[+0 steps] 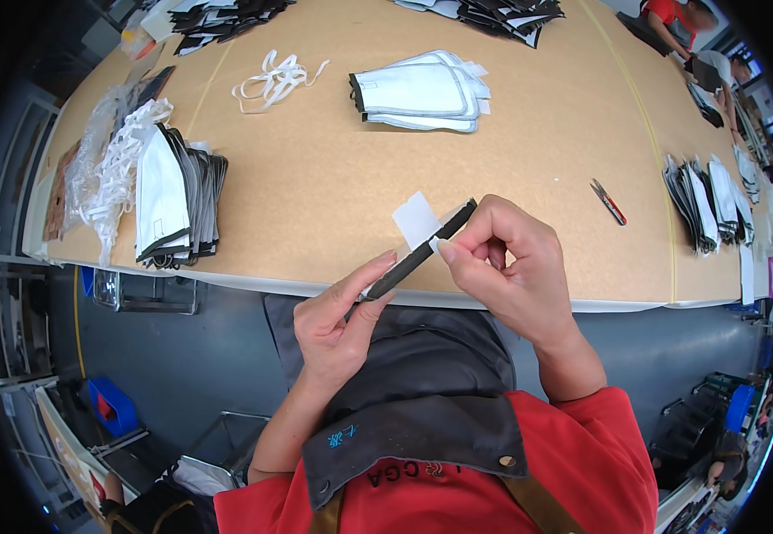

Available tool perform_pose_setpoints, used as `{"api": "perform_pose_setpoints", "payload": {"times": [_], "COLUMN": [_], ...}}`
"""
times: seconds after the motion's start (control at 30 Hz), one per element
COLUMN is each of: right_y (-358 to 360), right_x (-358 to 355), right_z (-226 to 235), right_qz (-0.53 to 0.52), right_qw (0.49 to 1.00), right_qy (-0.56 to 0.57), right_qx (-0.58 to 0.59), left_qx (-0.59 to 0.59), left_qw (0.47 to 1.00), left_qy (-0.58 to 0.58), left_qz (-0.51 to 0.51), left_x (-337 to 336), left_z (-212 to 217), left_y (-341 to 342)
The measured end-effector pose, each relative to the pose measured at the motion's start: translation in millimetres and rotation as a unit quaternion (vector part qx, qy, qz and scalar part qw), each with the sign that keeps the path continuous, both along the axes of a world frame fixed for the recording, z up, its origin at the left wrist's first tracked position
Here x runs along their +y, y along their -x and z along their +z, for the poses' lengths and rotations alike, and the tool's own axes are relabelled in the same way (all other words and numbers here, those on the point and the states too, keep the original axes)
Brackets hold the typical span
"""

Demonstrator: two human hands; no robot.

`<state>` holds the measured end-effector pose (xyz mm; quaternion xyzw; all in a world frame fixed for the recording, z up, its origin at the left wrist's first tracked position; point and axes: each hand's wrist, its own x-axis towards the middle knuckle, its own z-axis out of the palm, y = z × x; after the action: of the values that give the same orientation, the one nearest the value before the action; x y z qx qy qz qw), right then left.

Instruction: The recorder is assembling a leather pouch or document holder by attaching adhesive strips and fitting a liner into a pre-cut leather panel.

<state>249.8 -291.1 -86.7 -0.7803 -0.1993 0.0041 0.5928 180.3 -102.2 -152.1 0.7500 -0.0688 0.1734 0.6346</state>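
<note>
My left hand point(338, 322) and my right hand point(502, 262) together hold a flat piece with a dark edge point(418, 254), seen edge-on, over the table's near edge. The left thumb and fingers pinch its lower end. The right fingers pinch its upper part, where a small white tab point(415, 219) sticks out. My red sleeves and a dark apron show below.
On the tan table point(315, 187) stand a pile of white and dark pieces point(177, 200) at left, white straps point(275, 78), a flat white stack point(422, 93), small red snips point(609, 202) and more piles point(707, 205) at right. Other people work at the far right corner.
</note>
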Motion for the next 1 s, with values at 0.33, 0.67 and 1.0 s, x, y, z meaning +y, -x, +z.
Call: {"api": "perform_pose_setpoints", "payload": {"times": [0.33, 0.67, 1.0], "right_y": [-84, -70, -29], "right_x": [-83, -70, -8], "right_z": [-87, -92, -84], "right_qz": [-0.201, -0.153, 0.056], "right_qw": [0.969, 0.983, 0.900], "right_qy": [0.015, 0.086, -0.305], "right_qx": [0.142, 0.056, 0.307], "left_qx": [0.089, 0.114, 0.155], "left_qw": [0.966, 0.947, 0.919], "left_qy": [0.242, 0.295, 0.355], "left_qz": [-0.005, -0.051, -0.072], "left_x": [24, 16, -8], "left_z": [7, 15, 23], "left_y": [-23, -28, -35]}}
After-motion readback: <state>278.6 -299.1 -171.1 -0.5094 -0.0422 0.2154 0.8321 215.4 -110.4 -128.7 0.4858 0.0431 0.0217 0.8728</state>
